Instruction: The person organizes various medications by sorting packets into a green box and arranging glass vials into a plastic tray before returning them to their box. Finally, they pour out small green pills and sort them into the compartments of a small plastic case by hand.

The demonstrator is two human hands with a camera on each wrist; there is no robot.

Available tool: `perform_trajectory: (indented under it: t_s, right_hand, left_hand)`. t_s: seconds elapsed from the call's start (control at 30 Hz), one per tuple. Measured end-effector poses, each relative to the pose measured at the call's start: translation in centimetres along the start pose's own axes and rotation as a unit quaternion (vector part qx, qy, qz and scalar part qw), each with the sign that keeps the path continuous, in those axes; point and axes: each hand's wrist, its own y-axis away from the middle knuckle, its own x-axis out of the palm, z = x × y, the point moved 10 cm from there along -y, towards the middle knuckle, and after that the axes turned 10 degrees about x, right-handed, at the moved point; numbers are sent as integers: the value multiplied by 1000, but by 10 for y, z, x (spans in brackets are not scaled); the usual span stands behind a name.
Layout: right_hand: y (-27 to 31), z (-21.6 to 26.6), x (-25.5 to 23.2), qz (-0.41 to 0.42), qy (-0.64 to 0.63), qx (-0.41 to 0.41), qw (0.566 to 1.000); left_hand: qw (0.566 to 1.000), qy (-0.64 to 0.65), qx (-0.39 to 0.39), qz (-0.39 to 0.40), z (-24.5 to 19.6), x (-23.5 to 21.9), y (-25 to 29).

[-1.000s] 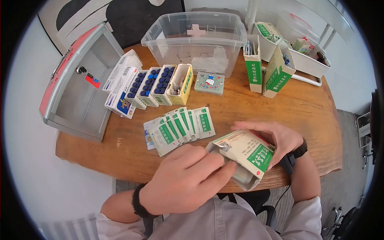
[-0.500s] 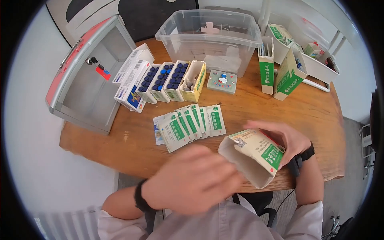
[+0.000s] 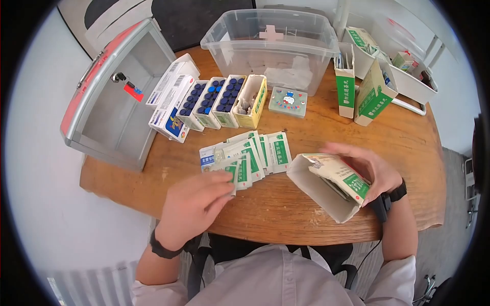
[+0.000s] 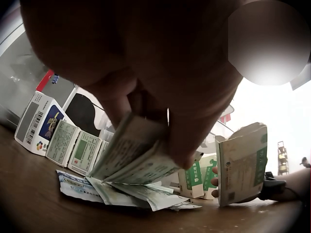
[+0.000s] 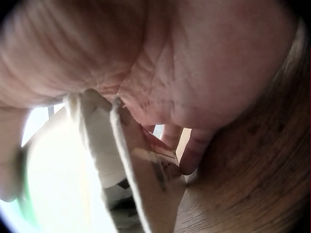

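Note:
In the head view my left hand [image 3: 196, 201] pinches a few green-and-white medicine sachets [image 3: 245, 171] at the near left end of a fanned pile. Seen from the left wrist, the pinched sachets [image 4: 133, 143] stand tilted up between thumb and fingers, with others lying flat beneath. My right hand [image 3: 380, 173] holds a cream-and-green medicine carton [image 3: 326, 204] on its side, thumb at the near edge. Its torn open mouth faces left, and something flat shows inside. From the right wrist, the carton's edges [image 5: 124, 141] lie close under the palm. A blue-and-white sachet [image 3: 208, 157] pokes out at the pile's left.
Opened boxes of blue-capped vials [image 3: 209, 102] and a yellow box [image 3: 250, 115] stand behind the pile, beside a clear-fronted case [image 3: 117, 102]. A clear plastic tub [image 3: 270, 56], a small decorated case [image 3: 287, 104], two green cartons [image 3: 375, 99] and white bins [image 3: 416, 81] stand farther back.
My left hand has gone from the carton's mouth leftward to the pile and lifted several sachets. The right hand keeps hold of the carton, its mouth now more visible. The head view has shifted.

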Motion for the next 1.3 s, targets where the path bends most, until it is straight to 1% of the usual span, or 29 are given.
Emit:
perform_trajectory:
  t_s: [0.07,0.1,0.17,0.2,0.27,0.3,0.37,0.4,0.47,0.5,0.53,0.6,0.63,0.67,0.73,0.77,0.8,0.87,0.9,0.97,1.0,1.07,1.1,1.13,1.2,1.23,1.3]
  right_hand:
    - [1,-2,-1,-4,1,7,1000]
    - [1,-3,-2,-9,1,10,1000]
    - [1,-5,-3,-12,-11,16,1000]
    - [2,-7,-3,-17,-24,21,999]
    - [2,-8,-4,-14,-23,19,999]
    - [1,-6,-3,-9,-17,18,1000]
    - [1,-4,-3,-7,-17,15,1000]
    - [1,-4,-3,-6,-19,13,1000]
    - [1,-6,-1,-3,-19,11,1000]
    - [1,-7,0,1,-16,9,1000]
    - [0,-6,-1,0,-17,9,1000]
    - [0,-4,3,5,15,7,1000]
    - [-1,-4,3,2,18,10,1000]
    - [-1,-3,4,9,16,5,1000]
    - [0,-1,5,13,18,3,1000]
    - [0,-2,8,23,20,7,1000]
    - [0,-1,11,33,22,10,999]
    - [0,1,15,39,31,13,999]
    - [0,1,18,45,38,16,998]
    - [0,1,18,45,50,17,998]
    - [1,1,17,44,60,18,997]
    - [2,1,15,40,57,17,997]
    - [3,-1,15,37,50,17,998]
    - [2,-4,14,36,49,17,998]
    - [0,-4,12,52,8,7,999]
    - [0,-1,13,52,9,6,999]
    - [2,2,18,56,51,23,997]
  left_hand:
    - [997,30,68,-27,-14,4,5]
    - [997,30,66,-27,-13,6,7]
    - [994,36,107,10,-20,17,10]
    - [994,36,106,12,-20,12,12]
    - [998,30,41,25,-8,-1,17]
    - [998,30,41,25,-11,-4,18]
    - [992,-13,37,120,-16,12,25]
    - [992,-14,37,120,-17,12,31]
    - [985,-66,38,152,-19,16,50]
    - [987,-90,65,116,-24,15,57]
    - [987,-89,66,117,-24,23,67]
    - [985,-90,134,67,-37,27,79]
    - [986,-83,138,35,-47,22,72]
    - [987,-77,140,30,-52,20,66]
    - [982,-32,168,-79,-66,-6,54]
    - [973,-29,194,-124,-78,-22,44]
    - [972,-29,195,-126,-86,-32,31]
    - [947,-33,291,-134,-119,-50,12]
    - [947,-34,290,-135,-124,-53,-2]
    - [941,-50,322,-94,-143,-41,-29]
    - [940,-50,323,-96,-146,-33,-38]
    - [945,-60,316,-63,-147,-12,-52]
    - [947,-54,315,-43,-147,-11,-54]
    - [947,-53,315,-42,-148,-9,-57]
    - [952,9,300,-64,-147,-11,-66]
    - [952,9,301,-65,-145,-15,-66]
    - [946,60,319,16,-144,-12,-63]
